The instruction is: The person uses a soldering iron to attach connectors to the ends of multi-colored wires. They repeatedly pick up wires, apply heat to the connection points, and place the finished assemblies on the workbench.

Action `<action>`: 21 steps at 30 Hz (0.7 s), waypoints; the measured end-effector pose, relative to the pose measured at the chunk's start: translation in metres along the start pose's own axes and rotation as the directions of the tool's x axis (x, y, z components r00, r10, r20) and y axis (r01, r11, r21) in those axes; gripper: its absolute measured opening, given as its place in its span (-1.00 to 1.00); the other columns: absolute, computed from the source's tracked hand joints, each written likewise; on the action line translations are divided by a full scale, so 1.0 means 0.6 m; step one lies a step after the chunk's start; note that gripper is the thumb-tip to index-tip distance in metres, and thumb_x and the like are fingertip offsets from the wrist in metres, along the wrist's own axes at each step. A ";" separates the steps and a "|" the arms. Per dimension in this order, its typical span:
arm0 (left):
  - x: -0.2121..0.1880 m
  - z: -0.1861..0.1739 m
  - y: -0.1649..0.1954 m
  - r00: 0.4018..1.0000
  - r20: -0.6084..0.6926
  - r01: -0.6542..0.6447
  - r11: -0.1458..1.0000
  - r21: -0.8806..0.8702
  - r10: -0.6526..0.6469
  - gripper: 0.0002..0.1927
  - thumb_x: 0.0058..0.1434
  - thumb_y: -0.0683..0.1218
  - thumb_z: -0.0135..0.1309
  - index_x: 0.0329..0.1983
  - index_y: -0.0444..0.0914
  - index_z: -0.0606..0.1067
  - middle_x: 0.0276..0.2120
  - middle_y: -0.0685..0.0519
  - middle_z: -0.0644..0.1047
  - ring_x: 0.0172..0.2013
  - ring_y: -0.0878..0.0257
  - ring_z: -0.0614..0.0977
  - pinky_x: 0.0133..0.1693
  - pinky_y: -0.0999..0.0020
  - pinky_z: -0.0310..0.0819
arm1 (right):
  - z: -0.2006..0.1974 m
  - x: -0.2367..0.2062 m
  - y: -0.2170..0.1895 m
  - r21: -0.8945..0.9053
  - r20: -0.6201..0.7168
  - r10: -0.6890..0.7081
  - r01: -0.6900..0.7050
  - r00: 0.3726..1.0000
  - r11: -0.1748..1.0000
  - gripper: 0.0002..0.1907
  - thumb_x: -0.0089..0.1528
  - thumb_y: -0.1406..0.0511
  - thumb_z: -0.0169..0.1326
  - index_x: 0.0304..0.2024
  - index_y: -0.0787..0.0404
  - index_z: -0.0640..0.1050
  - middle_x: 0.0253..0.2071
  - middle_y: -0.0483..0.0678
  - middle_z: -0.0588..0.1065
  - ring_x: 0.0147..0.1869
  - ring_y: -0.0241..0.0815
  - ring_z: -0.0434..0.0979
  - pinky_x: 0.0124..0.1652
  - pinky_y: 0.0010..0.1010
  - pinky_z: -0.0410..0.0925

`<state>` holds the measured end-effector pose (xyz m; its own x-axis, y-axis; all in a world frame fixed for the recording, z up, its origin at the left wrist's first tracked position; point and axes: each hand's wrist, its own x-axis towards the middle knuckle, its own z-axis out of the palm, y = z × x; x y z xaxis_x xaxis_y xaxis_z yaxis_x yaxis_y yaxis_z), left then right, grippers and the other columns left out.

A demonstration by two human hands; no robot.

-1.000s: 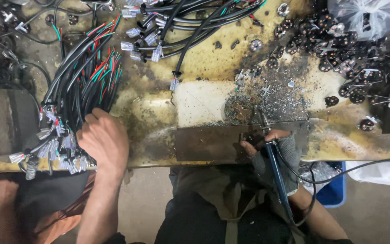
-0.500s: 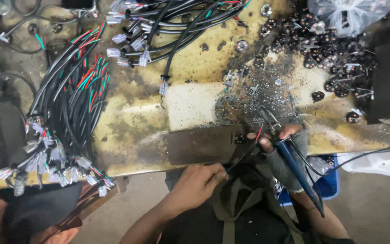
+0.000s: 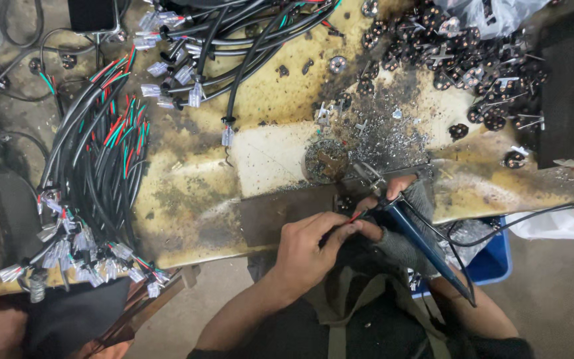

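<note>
Left hand (image 3: pixel 307 249), bare, is curled at the near edge of the bench, thumb and forefinger pressed together on a thin red-and-black wire (image 3: pixel 348 221) whose end points toward the other hand. Right hand (image 3: pixel 400 229), in a grey fingerless glove, is closed round the blue handle of a soldering iron (image 3: pixel 426 246); its dark cord runs off toward the right. The iron's tip sits at a small metal fixture (image 3: pixel 369 176) on the dark plate (image 3: pixel 280 213) fastened along the bench edge, just beside the wire end. Whether tip and wire are touching cannot be told from this view.

State of the work, judged from the layout: one wire is at the joint now. To the left lies a large bundle of black, red and green leads (image 3: pixel 101 173) with clear plastic connectors (image 3: pixel 74 246) on their near ends; a second bundle (image 3: pixel 234 40) lies across the top. Upper right holds a heap of small dark round parts with metal pins (image 3: pixel 460 53), beside a clear plastic bag (image 3: pixel 493 13). Which leads are finished and which wait cannot be told; the size of both bundles and the heap suggests much remains.

Bench top (image 3: pixel 194 193) is yellowed, scorched, and strewn with silvery solder scraps (image 3: pixel 380 136). A blue bin (image 3: pixel 493 256) stands below the edge.
</note>
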<state>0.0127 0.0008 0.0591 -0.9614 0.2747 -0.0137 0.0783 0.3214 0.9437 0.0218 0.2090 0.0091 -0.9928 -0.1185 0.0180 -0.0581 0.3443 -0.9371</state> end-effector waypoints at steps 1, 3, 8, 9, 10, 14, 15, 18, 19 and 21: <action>-0.003 0.009 -0.009 1.000 -0.024 0.018 0.999 -0.050 -0.019 -0.86 0.30 -0.13 0.21 -0.19 -0.32 0.60 -0.32 -0.10 0.64 -0.33 0.08 0.71 -0.32 0.30 0.55 | 0.001 -0.002 0.006 0.052 -0.023 0.013 -0.012 1.000 0.999 -0.40 0.03 0.35 0.42 -0.08 0.16 0.27 -0.25 -0.19 0.50 -0.11 -0.32 0.37 0.03 -0.45 0.24; -0.008 0.017 -0.022 0.994 -0.045 0.094 0.986 -0.136 -0.101 -0.87 0.29 -0.17 0.22 -0.15 -0.32 0.62 -0.32 -0.09 0.66 -0.36 0.14 0.72 -0.32 0.34 0.56 | 0.004 -0.009 0.015 0.164 -0.061 0.066 -0.055 0.996 0.985 -0.40 0.10 0.34 0.40 -0.06 0.15 0.23 -0.24 -0.24 0.53 -0.11 -0.36 0.40 0.06 -0.48 0.24; -0.012 0.008 -0.026 0.976 -0.133 0.158 0.983 -0.094 -0.170 -0.88 0.23 -0.19 0.25 -0.19 -0.33 0.63 -0.39 -0.08 0.67 -0.46 0.23 0.67 -0.39 0.36 0.52 | 0.013 -0.015 0.026 0.034 -0.117 0.047 -0.043 0.992 0.998 -0.50 0.11 0.38 0.38 -0.09 0.17 0.32 -0.20 -0.19 0.43 -0.10 -0.34 0.40 0.01 -0.48 0.30; -0.012 0.006 -0.025 0.984 -0.127 0.116 0.989 -0.094 -0.128 -0.86 0.23 -0.17 0.26 -0.18 -0.33 0.63 -0.38 -0.08 0.67 -0.43 0.23 0.69 -0.38 0.37 0.53 | 0.016 -0.015 0.027 0.090 -0.138 0.048 -0.036 0.989 0.995 -0.50 0.13 0.37 0.38 -0.08 0.17 0.31 -0.18 -0.21 0.41 -0.11 -0.37 0.41 -0.01 -0.50 0.32; -0.011 0.006 -0.024 0.989 -0.118 0.076 0.992 -0.097 -0.088 -0.84 0.22 -0.16 0.27 -0.17 -0.33 0.62 -0.37 -0.08 0.67 -0.40 0.24 0.71 -0.37 0.38 0.55 | 0.018 -0.015 0.027 0.016 -0.112 0.048 -0.047 0.993 0.999 -0.50 0.11 0.40 0.39 -0.09 0.18 0.33 -0.23 -0.17 0.45 -0.13 -0.34 0.41 -0.02 -0.47 0.31; -0.007 0.009 -0.024 0.984 -0.178 -0.039 0.999 -0.032 0.033 -0.87 0.31 -0.15 0.21 -0.17 -0.32 0.58 -0.33 -0.08 0.66 -0.33 0.21 0.75 -0.32 0.41 0.58 | 0.024 -0.019 0.025 0.000 -0.042 0.057 -0.057 0.997 0.998 -0.49 0.11 0.45 0.37 -0.09 0.19 0.30 -0.27 -0.10 0.59 -0.16 -0.32 0.53 -0.08 -0.50 0.34; -0.006 0.009 -0.025 0.982 -0.186 -0.032 0.999 -0.031 0.025 -0.87 0.32 -0.15 0.20 -0.16 -0.33 0.57 -0.33 -0.09 0.65 -0.33 0.19 0.75 -0.31 0.39 0.57 | 0.026 -0.020 0.025 0.068 -0.031 0.053 -0.051 0.998 0.996 -0.48 0.13 0.44 0.35 -0.07 0.20 0.27 -0.24 -0.10 0.61 -0.16 -0.35 0.58 -0.11 -0.54 0.36; -0.004 0.008 -0.028 0.982 -0.183 0.037 0.998 -0.045 -0.045 -0.87 0.35 -0.16 0.17 -0.16 -0.35 0.56 -0.37 -0.11 0.63 -0.39 0.14 0.72 -0.34 0.33 0.54 | 0.033 -0.022 0.024 0.277 -0.075 0.017 0.005 0.997 0.961 -0.44 0.17 0.43 0.34 -0.04 0.17 0.20 -0.20 -0.08 0.61 -0.06 -0.36 0.65 -0.07 -0.58 0.47; -0.003 0.006 -0.029 0.982 -0.161 0.088 0.994 -0.058 -0.096 -0.86 0.34 -0.16 0.16 -0.17 -0.36 0.57 -0.40 -0.11 0.62 -0.44 0.13 0.71 -0.38 0.31 0.52 | 0.035 -0.021 0.025 0.264 -0.087 0.002 0.021 0.996 0.964 -0.44 0.18 0.44 0.32 -0.03 0.17 0.19 -0.16 -0.06 0.61 -0.04 -0.34 0.64 -0.05 -0.56 0.47; -0.002 0.004 -0.030 0.985 -0.141 0.096 0.994 -0.054 -0.103 -0.86 0.35 -0.16 0.14 -0.17 -0.37 0.56 -0.41 -0.13 0.61 -0.46 0.10 0.70 -0.41 0.28 0.50 | 0.039 -0.017 0.028 0.237 -0.112 -0.025 0.051 0.993 0.970 -0.45 0.21 0.45 0.29 -0.02 0.18 0.16 -0.09 -0.03 0.60 0.01 -0.32 0.63 -0.03 -0.54 0.46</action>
<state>0.0131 -0.0033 0.0413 -0.9919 0.1100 -0.0639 -0.0285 0.2969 0.9545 0.0337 0.1940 -0.0149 -0.9966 -0.0219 0.0800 -0.0819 0.1072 -0.9909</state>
